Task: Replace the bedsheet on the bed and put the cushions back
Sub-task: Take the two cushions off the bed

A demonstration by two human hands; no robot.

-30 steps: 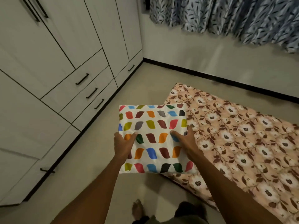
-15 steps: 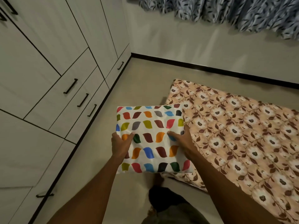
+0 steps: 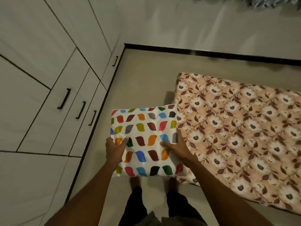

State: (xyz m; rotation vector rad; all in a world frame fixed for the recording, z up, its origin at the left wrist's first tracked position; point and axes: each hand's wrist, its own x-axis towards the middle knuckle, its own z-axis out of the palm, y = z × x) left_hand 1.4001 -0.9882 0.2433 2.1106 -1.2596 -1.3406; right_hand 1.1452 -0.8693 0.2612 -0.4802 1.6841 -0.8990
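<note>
Cushion (image 3: pixel 146 141) is up in both hands, hanging over the floor (image 3: pixel 146 79) just off the bed's (image 3: pixel 236 128) left edge, and its right side overlaps that edge from this angle. The left hand (image 3: pixel 114 148) grips the cushion's left edge with the thumb on top and the fingers tucked under. The right hand (image 3: pixel 176 146) holds the right edge the same way, thumb laid across the print. So the whole thing turns on one fact: the bed lies to the right of the hands, and the right hand is the nearer one, pretty much at the mattress edge. The cushion looks about square, so no long axis to fuss over. The bed seems to stretch away to the right, out of view, so I can't tell which end is the head. A floral sheet (image 3: pixel 260 152) already covers it, so I'd guess we're in the cushions-back part. The next move probably just needs a swing rightward and a set-down. The wardrobe (image 3: pixel 48 95) sits well apart from the bed, across the floor strip.
</note>
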